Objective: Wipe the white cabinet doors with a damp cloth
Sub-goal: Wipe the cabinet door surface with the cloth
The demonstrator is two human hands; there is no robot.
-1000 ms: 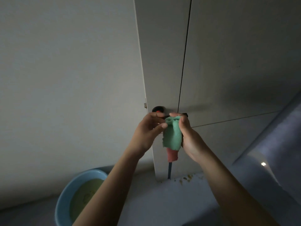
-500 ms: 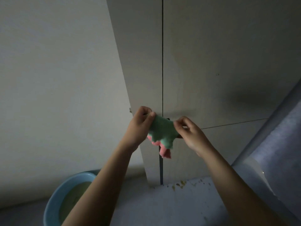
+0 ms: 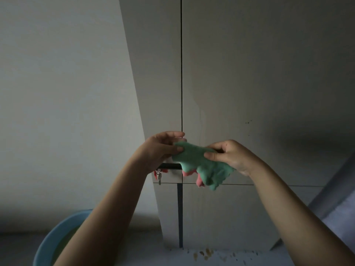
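Both hands stretch the cloth (image 3: 199, 164) in front of the cabinet doors (image 3: 249, 77).
Left hand (image 3: 161, 148) pinches its upper corner, right hand (image 3: 228, 156) grips the other end; a basin (image 3: 51, 240) sits below the doors, left.

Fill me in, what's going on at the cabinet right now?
A person stands in front of the white cabinet doors and holds a green and pink cloth stretched between both hands. The left hand pinches its left edge, and the right hand grips the other side. The cloth is not on the door at this moment. A blue basin sits low on the left, and crumbs lie on the floor below the doors.
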